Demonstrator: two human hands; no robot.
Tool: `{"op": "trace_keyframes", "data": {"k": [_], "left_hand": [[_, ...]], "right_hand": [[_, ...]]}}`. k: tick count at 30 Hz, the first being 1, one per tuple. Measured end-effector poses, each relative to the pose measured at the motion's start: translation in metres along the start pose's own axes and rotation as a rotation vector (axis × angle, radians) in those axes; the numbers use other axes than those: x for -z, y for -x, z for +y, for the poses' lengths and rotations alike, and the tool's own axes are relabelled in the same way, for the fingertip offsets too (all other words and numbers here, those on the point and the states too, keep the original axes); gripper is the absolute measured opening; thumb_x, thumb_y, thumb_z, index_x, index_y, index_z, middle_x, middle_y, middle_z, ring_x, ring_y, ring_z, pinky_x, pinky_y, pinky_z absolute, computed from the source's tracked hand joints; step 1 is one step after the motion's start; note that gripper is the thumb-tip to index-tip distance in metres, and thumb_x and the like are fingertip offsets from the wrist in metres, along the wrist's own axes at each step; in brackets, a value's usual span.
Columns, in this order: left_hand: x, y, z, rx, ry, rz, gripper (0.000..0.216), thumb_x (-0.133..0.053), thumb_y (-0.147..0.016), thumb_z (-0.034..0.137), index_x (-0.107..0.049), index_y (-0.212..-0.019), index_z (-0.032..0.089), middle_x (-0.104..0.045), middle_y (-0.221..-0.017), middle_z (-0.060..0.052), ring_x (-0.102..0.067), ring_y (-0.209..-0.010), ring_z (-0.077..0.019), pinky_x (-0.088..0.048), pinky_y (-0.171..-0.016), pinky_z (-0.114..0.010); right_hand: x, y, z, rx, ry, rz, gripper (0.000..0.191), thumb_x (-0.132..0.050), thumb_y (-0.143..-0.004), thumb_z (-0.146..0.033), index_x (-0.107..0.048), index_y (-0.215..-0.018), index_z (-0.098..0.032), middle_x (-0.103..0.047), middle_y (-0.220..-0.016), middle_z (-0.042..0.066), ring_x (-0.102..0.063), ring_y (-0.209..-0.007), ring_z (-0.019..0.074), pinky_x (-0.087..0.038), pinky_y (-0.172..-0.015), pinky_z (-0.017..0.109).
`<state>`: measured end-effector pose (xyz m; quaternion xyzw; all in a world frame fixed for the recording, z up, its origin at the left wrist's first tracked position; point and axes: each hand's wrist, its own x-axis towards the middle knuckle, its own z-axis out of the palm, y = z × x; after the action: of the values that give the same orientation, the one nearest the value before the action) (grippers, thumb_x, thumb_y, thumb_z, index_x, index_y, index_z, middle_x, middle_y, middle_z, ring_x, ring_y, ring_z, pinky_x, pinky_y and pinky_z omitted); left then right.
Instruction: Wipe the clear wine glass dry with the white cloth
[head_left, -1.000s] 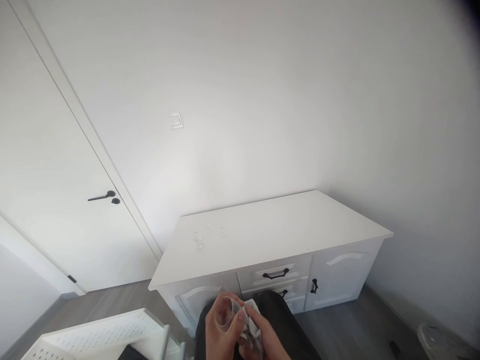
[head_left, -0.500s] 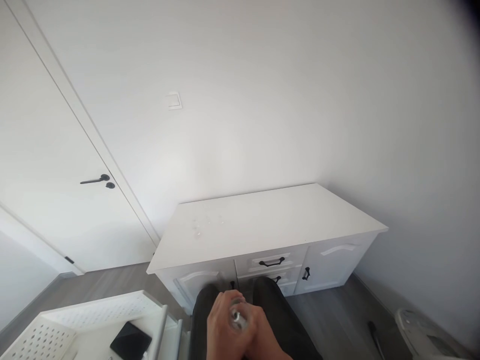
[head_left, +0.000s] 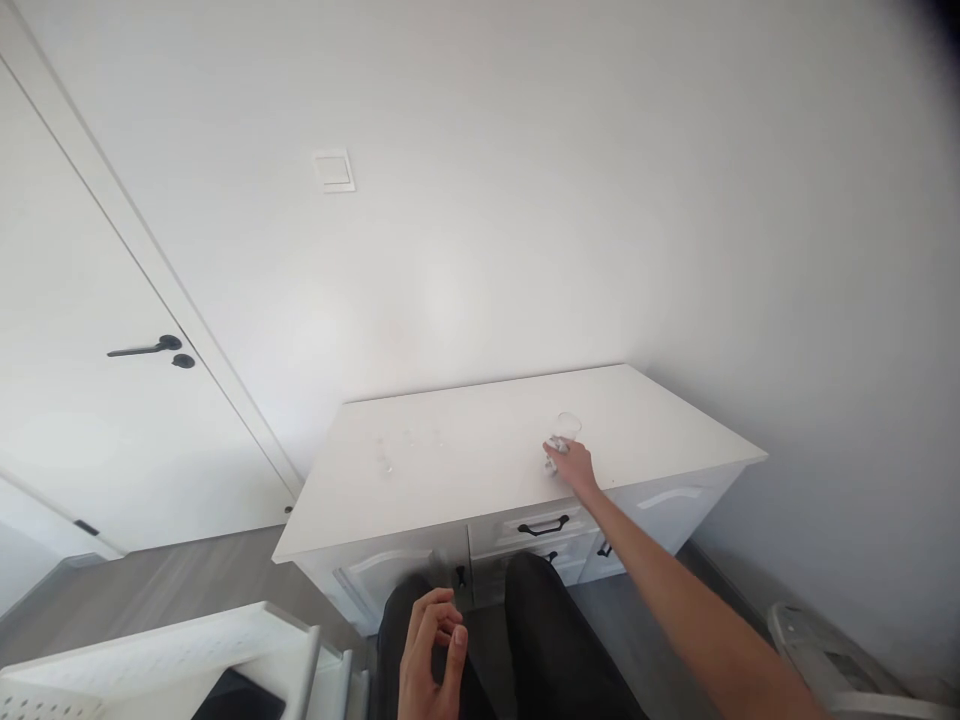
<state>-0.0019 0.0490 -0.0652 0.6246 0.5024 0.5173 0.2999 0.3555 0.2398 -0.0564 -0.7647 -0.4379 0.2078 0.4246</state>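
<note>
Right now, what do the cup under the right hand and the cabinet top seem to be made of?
The cup looks like clear glass or clear plastic: the white top shows through it and only its rim and outline are visible. The right hand grips its base. The cabinet top seems painted or laminated board, smooth and matte white, with a thin straight edge and no visible grain.

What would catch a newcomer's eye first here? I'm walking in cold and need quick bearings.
The outstretched right hand on a clear glass standing on the white cabinet top, right of its middle. The left hand hangs loosely curled and empty above the lap, and a black door handle stands out at left.
</note>
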Motion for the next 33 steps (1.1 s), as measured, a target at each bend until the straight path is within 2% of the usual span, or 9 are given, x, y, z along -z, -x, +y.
{"op": "trace_keyframes", "data": {"k": [3, 8, 12, 15, 17, 19, 23, 28, 33], "left_hand": [[0.004, 0.001, -0.004, 0.008, 0.073, 0.037, 0.047, -0.048, -0.104, 0.057, -0.069, -0.08, 0.023, -0.07, -0.111, -0.013, -0.069, -0.089, -0.0261, -0.055, -0.076, -0.034], [0.017, -0.014, -0.016, 0.072, 0.184, 0.077, 0.047, -0.051, -0.103, 0.056, -0.068, -0.075, 0.022, -0.07, -0.102, -0.011, -0.066, -0.083, -0.0245, -0.052, -0.072, -0.033], [0.012, -0.058, -0.026, 0.192, 0.189, 0.09, 0.047, -0.052, -0.103, 0.056, -0.063, -0.073, 0.022, -0.06, -0.068, -0.001, -0.057, -0.066, -0.0183, -0.048, -0.066, -0.029], [-0.015, -0.112, -0.039, 0.262, 0.201, 0.053, 0.053, -0.043, -0.108, 0.05, -0.052, -0.065, 0.022, -0.049, -0.054, 0.004, -0.048, -0.052, -0.0131, -0.043, -0.056, -0.025], [-0.038, -0.152, -0.049, 0.314, 0.217, 0.002, 0.044, -0.044, -0.11, 0.047, -0.061, -0.081, 0.019, -0.056, -0.061, 0.005, -0.052, -0.052, -0.0115, -0.046, -0.054, -0.024], [-0.058, -0.189, -0.057, 0.369, 0.215, -0.051, 0.03, -0.058, -0.106, 0.044, -0.067, -0.107, 0.016, -0.068, -0.084, 0.001, -0.062, -0.062, -0.0116, -0.055, -0.059, -0.027], [-0.087, -0.242, -0.063, 0.459, 0.173, -0.122, 0.033, -0.069, -0.101, 0.036, -0.064, -0.128, 0.017, -0.072, -0.114, -0.007, -0.072, -0.088, -0.0186, -0.063, -0.075, -0.036], [-0.107, -0.273, -0.058, 0.507, 0.134, -0.146, 0.036, -0.068, -0.101, 0.037, -0.063, -0.131, 0.018, -0.071, -0.12, -0.008, -0.073, -0.094, -0.0209, -0.064, -0.081, -0.04], [-0.119, -0.29, -0.051, 0.529, 0.039, -0.084, 0.037, -0.068, -0.102, 0.038, -0.063, -0.132, 0.018, -0.069, -0.126, -0.009, -0.072, -0.102, -0.0232, -0.063, -0.086, -0.043]], "right_hand": [[0.002, -0.052, -0.004, -0.068, 0.124, -0.003, 0.031, -0.069, -0.102, -0.036, -0.067, -0.127, -0.018, -0.068, -0.131, 0.01, -0.069, -0.111, 0.0259, -0.06, -0.095, 0.047], [-0.009, -0.086, -0.008, -0.101, 0.282, -0.046, 0.033, -0.068, -0.102, -0.038, -0.065, -0.129, -0.018, -0.067, -0.132, 0.01, -0.069, -0.111, 0.0263, -0.06, -0.095, 0.048], [-0.02, -0.085, -0.004, -0.078, 0.352, -0.031, 0.035, -0.068, -0.102, -0.039, -0.064, -0.131, -0.019, -0.067, -0.132, 0.01, -0.069, -0.111, 0.0261, -0.06, -0.095, 0.048], [-0.025, -0.065, 0.005, -0.051, 0.405, 0.02, 0.038, -0.066, -0.103, -0.041, -0.062, -0.134, -0.019, -0.068, -0.128, 0.01, -0.07, -0.106, 0.0253, -0.061, -0.091, 0.046], [-0.026, -0.046, 0.012, -0.005, 0.454, 0.033, 0.037, -0.066, -0.103, -0.041, -0.063, -0.131, -0.018, -0.069, -0.123, 0.009, -0.071, -0.101, 0.0242, -0.061, -0.089, 0.045], [-0.024, -0.028, 0.018, 0.083, 0.5, 0.024, 0.032, -0.065, -0.103, -0.04, -0.064, -0.127, -0.017, -0.07, -0.117, 0.008, -0.07, -0.099, 0.0234, -0.06, -0.088, 0.044], [-0.021, -0.01, 0.026, 0.213, 0.562, 0.027, 0.023, -0.063, -0.104, -0.035, -0.065, -0.118, -0.017, -0.069, -0.108, 0.006, -0.068, -0.098, 0.023, -0.058, -0.087, 0.042], [-0.025, -0.017, 0.031, 0.252, 0.56, 0.037, 0.023, -0.063, -0.103, -0.034, -0.064, -0.119, -0.018, -0.067, -0.109, 0.006, -0.067, -0.099, 0.0229, -0.057, -0.086, 0.04], [-0.024, -0.018, 0.034, 0.236, 0.474, 0.022, 0.025, -0.063, -0.104, -0.037, -0.065, -0.12, -0.018, -0.068, -0.111, 0.006, -0.067, -0.1, 0.0233, -0.057, -0.088, 0.043]]}}
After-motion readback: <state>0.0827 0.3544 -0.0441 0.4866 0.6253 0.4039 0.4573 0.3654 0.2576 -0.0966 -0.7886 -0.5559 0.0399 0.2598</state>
